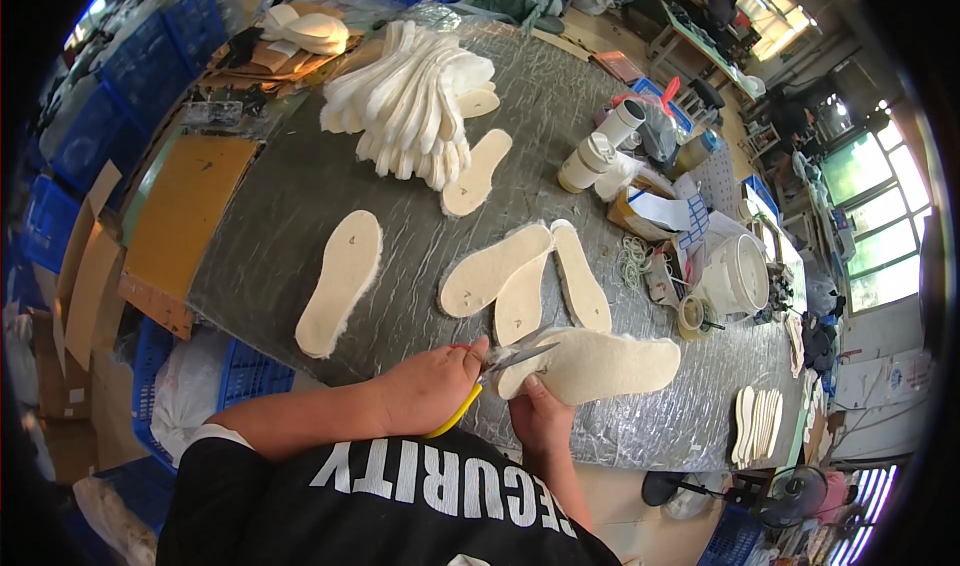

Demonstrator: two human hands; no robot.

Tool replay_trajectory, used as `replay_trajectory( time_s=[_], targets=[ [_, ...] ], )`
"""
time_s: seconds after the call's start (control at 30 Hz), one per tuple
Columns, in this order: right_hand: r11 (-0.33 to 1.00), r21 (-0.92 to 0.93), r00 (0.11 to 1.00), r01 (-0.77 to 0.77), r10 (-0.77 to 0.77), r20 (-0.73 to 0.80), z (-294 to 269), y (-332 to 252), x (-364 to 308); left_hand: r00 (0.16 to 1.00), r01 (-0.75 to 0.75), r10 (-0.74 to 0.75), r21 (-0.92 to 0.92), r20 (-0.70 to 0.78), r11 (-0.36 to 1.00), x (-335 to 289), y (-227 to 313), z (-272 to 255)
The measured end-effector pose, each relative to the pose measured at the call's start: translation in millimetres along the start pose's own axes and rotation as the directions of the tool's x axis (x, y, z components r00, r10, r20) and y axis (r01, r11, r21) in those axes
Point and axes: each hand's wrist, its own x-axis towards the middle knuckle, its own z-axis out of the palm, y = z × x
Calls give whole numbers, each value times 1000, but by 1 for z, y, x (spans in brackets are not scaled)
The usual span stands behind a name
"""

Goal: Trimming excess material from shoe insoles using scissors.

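My left hand [432,384] grips scissors [500,364] with yellow handles, their blades open at the heel edge of a cream fleecy insole [605,364]. My right hand [540,418] holds that insole from below, near the table's front edge. Three cut insoles [520,276] lie overlapped just beyond it. A single insole [340,281] lies farther left, and another [478,171] rests below a big heap of fleecy insoles [410,101].
The table is covered in grey crinkled sheeting [300,196]. At right stand two white bottles [600,146], a white bucket [738,274], tape rolls [692,316] and rubber bands. A small insole stack [758,424] lies at the far right. Cardboard [185,216] and blue crates [150,56] flank the left.
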Motion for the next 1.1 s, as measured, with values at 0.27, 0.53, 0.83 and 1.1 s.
replay_trajectory(
  time_s=[0.27, 0.53, 0.83, 1.1],
  targets=[
    [987, 148, 998, -70, 70, 10, -17, 1, 6, 967, 201, -256, -665, 16, 720, -5, -14, 21],
    [990, 116, 996, -83, 79, 33, -13, 6, 3, 876, 326, -410, -938, 254, 117, 31, -2, -9],
    [970, 148, 976, -191, 171, 138, -16, 7, 2, 849, 329, -435, -944, 299, -6, 31, -11, -2],
    [963, 225, 987, -147, 128, 96, -14, 11, 7, 920, 269, -371, -893, 128, 361, 26, 7, -8]
  ],
)
